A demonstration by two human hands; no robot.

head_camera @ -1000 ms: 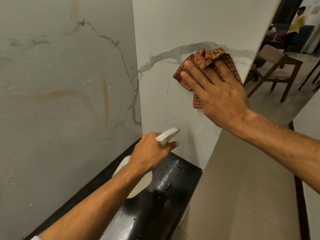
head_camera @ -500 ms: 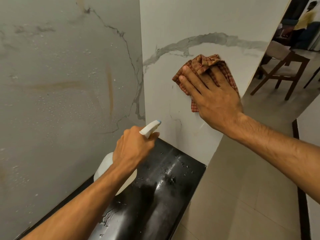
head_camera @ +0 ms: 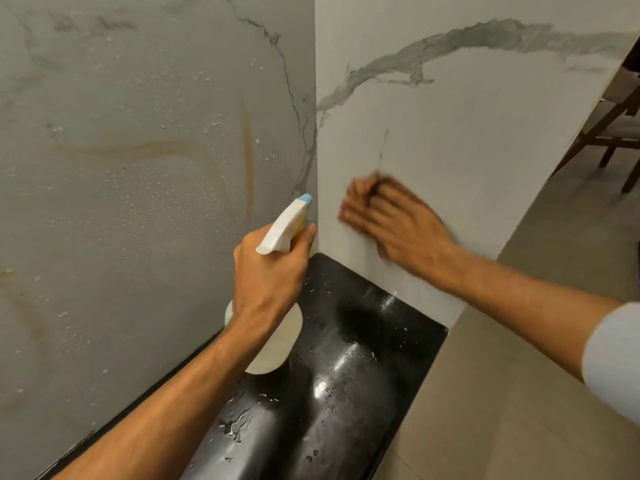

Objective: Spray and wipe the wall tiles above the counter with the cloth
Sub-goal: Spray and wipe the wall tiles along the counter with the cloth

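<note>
Gripping the spray bottle (head_camera: 284, 226) by its neck, your left hand (head_camera: 266, 275) curls round it above the black counter (head_camera: 349, 382). The blue-tipped nozzle is aimed into the corner where the two marble-veined tiles meet. Your right hand (head_camera: 398, 225) lies on the right wall tile (head_camera: 457, 133), low near the counter, its fingers stretched flat against the surface and blurred. The cloth (head_camera: 380, 182) sits beneath that hand; only a dark, smeared edge shows at your fingertips. Your hands are near each other but apart. Droplets speckle the left wall tile (head_camera: 138, 174) and the wet counter. A wooden chair (head_camera: 613, 133) stands beyond the wall's end.
</note>
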